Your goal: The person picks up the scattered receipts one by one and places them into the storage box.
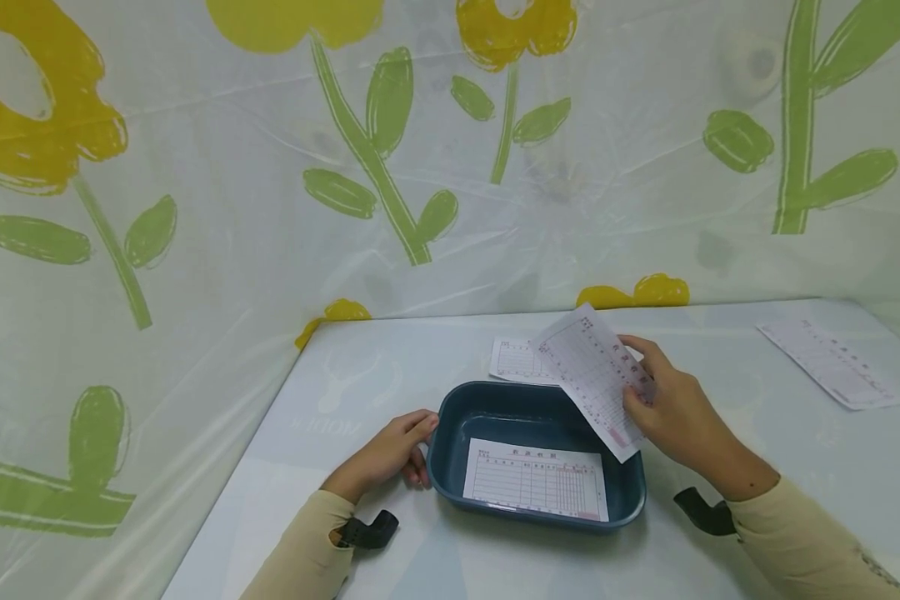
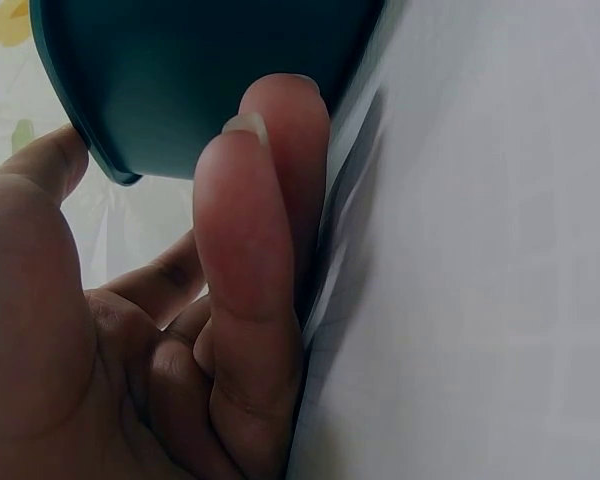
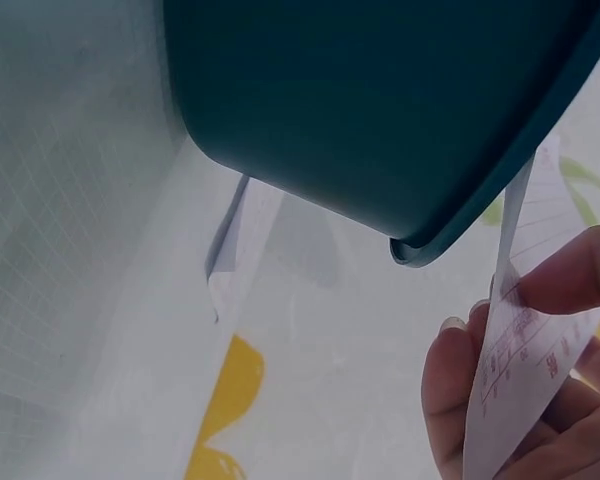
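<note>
A dark teal plastic basin (image 1: pixel 510 417) stands on the table, with one printed paper form (image 1: pixel 536 482) lying flat inside it. My left hand (image 1: pixel 392 452) holds the basin's left end; in the left wrist view the thumb meets the rim and curled fingers sit by the outer wall. Above the basin's right side, my right hand (image 1: pixel 675 408) pinches another printed form (image 1: pixel 588 371) between thumb and fingers, the sheet tilted. The right wrist view shows this held form (image 3: pixel 525 350) beside the basin's rim (image 3: pixel 420 250).
Behind the basin lies a further printed form (image 1: pixel 512 360), partly covered by the held one. Another form (image 1: pixel 828 365) rests at the table's right side. A white curtain (image 1: pixel 232 233) with yellow flowers hangs at the table's back and left. Black bands (image 1: pixel 371 530) sit on both wrists.
</note>
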### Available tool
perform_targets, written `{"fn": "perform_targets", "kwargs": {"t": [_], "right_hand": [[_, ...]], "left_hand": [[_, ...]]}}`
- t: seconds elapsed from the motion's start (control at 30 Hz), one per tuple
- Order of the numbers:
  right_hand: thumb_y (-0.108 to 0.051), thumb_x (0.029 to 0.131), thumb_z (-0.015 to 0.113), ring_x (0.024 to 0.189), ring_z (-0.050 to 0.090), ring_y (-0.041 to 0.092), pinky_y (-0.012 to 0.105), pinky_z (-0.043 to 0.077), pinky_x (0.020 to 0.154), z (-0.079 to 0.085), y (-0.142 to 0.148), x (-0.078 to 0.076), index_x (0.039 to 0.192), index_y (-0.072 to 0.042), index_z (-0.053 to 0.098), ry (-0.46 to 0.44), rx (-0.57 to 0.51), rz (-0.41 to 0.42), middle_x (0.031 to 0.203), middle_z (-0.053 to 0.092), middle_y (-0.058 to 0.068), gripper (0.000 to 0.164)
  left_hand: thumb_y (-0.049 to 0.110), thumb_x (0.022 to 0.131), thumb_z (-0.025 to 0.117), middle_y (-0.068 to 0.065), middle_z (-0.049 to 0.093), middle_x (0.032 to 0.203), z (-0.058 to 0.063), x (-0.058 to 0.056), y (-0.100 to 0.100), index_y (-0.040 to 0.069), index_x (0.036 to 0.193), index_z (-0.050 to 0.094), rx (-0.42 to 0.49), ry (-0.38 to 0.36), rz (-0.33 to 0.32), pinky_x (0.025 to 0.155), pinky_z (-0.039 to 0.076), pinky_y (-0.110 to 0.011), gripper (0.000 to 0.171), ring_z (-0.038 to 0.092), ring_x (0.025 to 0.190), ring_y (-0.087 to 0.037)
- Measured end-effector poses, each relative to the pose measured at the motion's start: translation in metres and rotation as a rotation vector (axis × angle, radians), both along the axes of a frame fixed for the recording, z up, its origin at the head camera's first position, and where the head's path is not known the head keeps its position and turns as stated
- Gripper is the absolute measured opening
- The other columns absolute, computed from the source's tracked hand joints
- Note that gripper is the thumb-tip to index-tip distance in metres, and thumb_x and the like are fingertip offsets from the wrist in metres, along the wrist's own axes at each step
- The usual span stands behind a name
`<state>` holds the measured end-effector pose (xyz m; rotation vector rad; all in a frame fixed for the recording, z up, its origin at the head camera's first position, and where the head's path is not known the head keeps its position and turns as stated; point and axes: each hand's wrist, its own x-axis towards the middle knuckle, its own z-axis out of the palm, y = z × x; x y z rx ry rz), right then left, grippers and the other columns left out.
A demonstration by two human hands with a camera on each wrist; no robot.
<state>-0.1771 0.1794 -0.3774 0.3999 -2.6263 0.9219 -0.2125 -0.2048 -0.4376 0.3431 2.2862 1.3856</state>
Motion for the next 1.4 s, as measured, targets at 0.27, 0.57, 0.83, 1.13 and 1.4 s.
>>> {"fn": "perform_targets", "kwargs": {"t": [0.27, 0.57, 0.83, 1.13, 1.4], "right_hand": [[0.004, 0.088, 0.062, 0.061, 0.058, 0.015, 0.02, 0.054, 0.052, -0.002, 0.0004, -0.0009, 0.154, -0.013, 0.026, 0.044, 0.003, 0.01, 0.093, 0.065, 0.019, 0.077], [0.004, 0.09, 0.064, 0.071, 0.06, 0.02, 0.023, 0.052, 0.056, -0.0012, 0.0008, 0.0005, 0.154, -0.018, 0.033, 0.033, 0.05, 0.07, 0.11, 0.067, 0.024, 0.074], [0.003, 0.091, 0.063, 0.059, 0.056, 0.014, 0.02, 0.049, 0.05, -0.0017, -0.0006, 0.0013, 0.16, -0.022, 0.014, -0.025, 0.027, 0.06, 0.102, 0.065, 0.024, 0.088], [0.001, 0.088, 0.07, 0.068, 0.06, 0.016, 0.026, 0.058, 0.059, -0.0022, -0.002, 0.0003, 0.157, -0.018, 0.025, -0.049, 0.039, 0.075, 0.102, 0.066, 0.02, 0.085], [0.0, 0.088, 0.071, 0.068, 0.059, 0.016, 0.02, 0.053, 0.058, -0.0016, -0.0021, 0.0011, 0.156, -0.017, 0.027, -0.044, 0.052, 0.074, 0.098, 0.065, 0.017, 0.083]], "left_hand": [[0.054, 0.104, 0.041, -0.008, 0.066, 0.09, 0.0001, -0.0002, 0.0002, 0.013, 0.137, 0.054, -0.004, 0.007, 0.007, 0.055, 0.053, -0.03, 0.054, 0.067, 0.058, -0.019], [0.054, 0.104, 0.04, -0.007, 0.066, 0.092, -0.001, -0.0004, -0.0004, 0.015, 0.136, 0.055, -0.007, -0.001, 0.01, 0.055, 0.053, -0.029, 0.053, 0.067, 0.059, -0.019], [0.052, 0.105, 0.04, -0.007, 0.065, 0.093, -0.0005, -0.0003, 0.0006, 0.012, 0.138, 0.053, -0.005, 0.002, 0.003, 0.055, 0.053, -0.029, 0.054, 0.067, 0.059, -0.018], [0.05, 0.105, 0.04, -0.007, 0.065, 0.091, 0.0003, 0.0005, 0.0009, 0.012, 0.137, 0.054, 0.008, 0.011, 0.007, 0.054, 0.052, -0.03, 0.051, 0.067, 0.057, -0.018], [0.049, 0.105, 0.041, -0.007, 0.064, 0.09, 0.0012, 0.0023, 0.0012, 0.01, 0.138, 0.053, 0.017, 0.008, 0.009, 0.054, 0.052, -0.03, 0.052, 0.066, 0.057, -0.018]]}}
